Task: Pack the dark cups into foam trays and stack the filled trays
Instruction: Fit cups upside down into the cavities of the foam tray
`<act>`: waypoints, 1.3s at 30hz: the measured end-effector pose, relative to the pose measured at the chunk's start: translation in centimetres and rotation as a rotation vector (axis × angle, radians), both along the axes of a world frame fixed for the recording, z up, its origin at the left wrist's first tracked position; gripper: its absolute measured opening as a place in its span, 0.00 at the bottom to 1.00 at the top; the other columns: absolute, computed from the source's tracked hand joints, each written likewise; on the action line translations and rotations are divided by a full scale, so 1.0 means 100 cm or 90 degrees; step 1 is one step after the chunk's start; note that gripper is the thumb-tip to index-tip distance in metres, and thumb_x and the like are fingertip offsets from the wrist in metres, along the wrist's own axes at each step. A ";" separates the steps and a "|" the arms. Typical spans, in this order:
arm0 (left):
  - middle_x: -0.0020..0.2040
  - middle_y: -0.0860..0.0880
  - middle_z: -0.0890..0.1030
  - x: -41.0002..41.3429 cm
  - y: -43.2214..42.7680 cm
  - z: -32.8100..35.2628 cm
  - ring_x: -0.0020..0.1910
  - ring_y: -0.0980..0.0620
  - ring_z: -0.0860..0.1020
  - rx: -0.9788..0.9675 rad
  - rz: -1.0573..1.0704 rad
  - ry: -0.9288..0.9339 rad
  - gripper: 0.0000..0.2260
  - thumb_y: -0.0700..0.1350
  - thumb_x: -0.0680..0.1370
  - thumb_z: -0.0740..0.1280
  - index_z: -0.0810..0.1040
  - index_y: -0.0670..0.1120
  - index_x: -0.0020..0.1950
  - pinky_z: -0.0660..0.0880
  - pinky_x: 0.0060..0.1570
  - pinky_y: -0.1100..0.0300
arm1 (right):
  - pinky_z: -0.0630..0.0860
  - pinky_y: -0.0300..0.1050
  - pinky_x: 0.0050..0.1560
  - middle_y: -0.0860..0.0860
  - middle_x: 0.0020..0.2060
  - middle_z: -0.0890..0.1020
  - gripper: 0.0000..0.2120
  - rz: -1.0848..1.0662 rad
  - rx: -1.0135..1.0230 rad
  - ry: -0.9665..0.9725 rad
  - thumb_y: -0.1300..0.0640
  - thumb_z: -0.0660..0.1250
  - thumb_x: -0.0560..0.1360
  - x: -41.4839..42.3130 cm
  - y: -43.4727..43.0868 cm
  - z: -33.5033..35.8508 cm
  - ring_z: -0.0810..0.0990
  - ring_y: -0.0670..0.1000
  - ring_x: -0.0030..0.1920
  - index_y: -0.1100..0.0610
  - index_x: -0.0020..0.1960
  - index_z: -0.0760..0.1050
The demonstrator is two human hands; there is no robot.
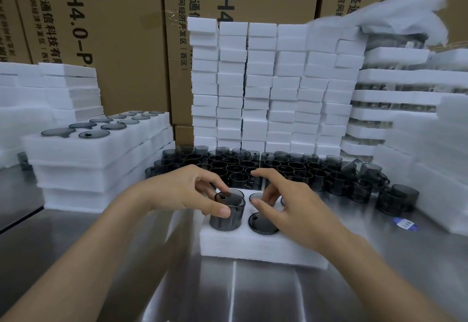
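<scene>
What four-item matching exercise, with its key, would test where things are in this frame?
Things:
1. left hand
2. loose cups
3. filled trays
4. cardboard boxes

Places or states:
A. stacked at the left
B. standing behind the foam stacks
C. gripping a cup over the near tray
D. crowded together behind the near tray

Pairs: 1-C, 2-D, 3-A, 4-B
</scene>
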State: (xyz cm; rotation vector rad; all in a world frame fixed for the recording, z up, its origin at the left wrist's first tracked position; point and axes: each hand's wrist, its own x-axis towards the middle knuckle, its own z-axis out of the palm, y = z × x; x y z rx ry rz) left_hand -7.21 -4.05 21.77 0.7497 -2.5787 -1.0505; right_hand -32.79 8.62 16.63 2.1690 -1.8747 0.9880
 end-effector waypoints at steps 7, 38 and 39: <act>0.50 0.54 0.88 -0.001 0.004 0.002 0.51 0.57 0.85 -0.026 0.007 0.006 0.22 0.68 0.66 0.82 0.86 0.65 0.57 0.79 0.61 0.52 | 0.79 0.45 0.52 0.37 0.45 0.83 0.23 -0.006 0.007 0.000 0.40 0.67 0.82 0.001 0.001 0.002 0.81 0.40 0.51 0.32 0.74 0.64; 0.53 0.57 0.83 -0.003 0.011 0.003 0.55 0.54 0.82 -0.080 0.034 -0.062 0.17 0.62 0.68 0.83 0.82 0.59 0.50 0.78 0.56 0.55 | 0.77 0.42 0.50 0.37 0.45 0.83 0.20 -0.024 0.028 0.001 0.40 0.66 0.82 0.004 0.004 0.005 0.80 0.38 0.49 0.35 0.72 0.68; 0.53 0.58 0.83 -0.003 0.010 0.003 0.56 0.54 0.81 -0.080 0.025 -0.060 0.16 0.60 0.69 0.84 0.83 0.59 0.50 0.78 0.57 0.55 | 0.76 0.41 0.48 0.37 0.45 0.83 0.19 -0.023 0.027 0.002 0.40 0.66 0.82 0.004 0.003 0.004 0.79 0.37 0.48 0.35 0.72 0.68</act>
